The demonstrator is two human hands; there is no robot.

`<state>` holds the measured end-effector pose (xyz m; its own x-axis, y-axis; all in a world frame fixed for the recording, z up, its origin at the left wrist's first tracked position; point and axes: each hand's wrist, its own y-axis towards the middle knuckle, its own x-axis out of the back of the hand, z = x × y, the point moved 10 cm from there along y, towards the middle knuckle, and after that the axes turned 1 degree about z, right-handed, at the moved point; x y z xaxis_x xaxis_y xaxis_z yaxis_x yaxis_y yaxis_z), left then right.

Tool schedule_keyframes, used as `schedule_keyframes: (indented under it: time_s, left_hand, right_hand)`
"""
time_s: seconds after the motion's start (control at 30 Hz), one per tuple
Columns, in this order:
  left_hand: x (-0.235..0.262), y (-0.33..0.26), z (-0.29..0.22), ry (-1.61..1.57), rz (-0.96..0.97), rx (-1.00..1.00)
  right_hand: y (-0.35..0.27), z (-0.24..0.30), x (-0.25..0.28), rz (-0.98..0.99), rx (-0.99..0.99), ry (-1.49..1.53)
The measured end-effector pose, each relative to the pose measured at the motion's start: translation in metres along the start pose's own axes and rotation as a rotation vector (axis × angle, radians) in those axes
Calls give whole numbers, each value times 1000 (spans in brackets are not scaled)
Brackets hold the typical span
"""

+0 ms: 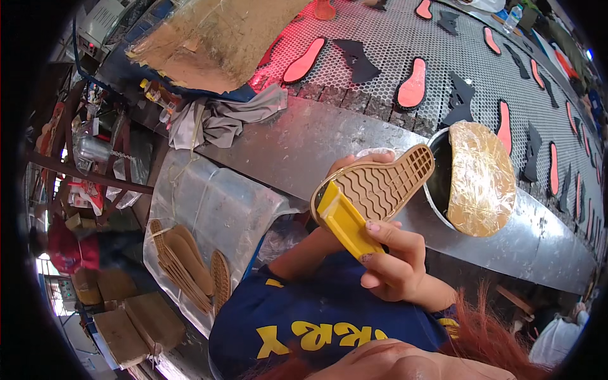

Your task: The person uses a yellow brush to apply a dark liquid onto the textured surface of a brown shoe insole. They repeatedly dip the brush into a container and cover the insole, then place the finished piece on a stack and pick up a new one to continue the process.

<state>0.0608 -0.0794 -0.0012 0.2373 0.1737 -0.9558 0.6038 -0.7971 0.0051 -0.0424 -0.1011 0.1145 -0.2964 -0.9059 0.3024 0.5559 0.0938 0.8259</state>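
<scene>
Head view, near to far: the right hand (pixel 396 263) grips a yellow brush (pixel 345 221) against the heel of a tan shoe sole (pixel 380 185), which the left hand (pixel 354 163) clasps from behind. More soles (pixel 190 266) wait stacked at left; cut pieces (pixel 413 83) already lie along the perforated belt (pixel 380 38) beyond, so the work looks midway.

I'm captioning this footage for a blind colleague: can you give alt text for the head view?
A person's left hand holds a tan shoe sole tread-up while the right hand presses a yellow flat tool against its heel. Beyond it sit a metal pot with a crusted lid and a perforated conveyor carrying red insoles.
</scene>
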Motion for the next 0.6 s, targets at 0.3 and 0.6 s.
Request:
schedule_keyframes:
  time_s: [0.3,0.6]
  left_hand:
    - [9,3,23,-122,-173,67]
    - [-3,2,13,212,50,-122]
  right_hand:
    - [-3,-23,18,-15,-167,215]
    - [3,-36,27,19,-269,428]
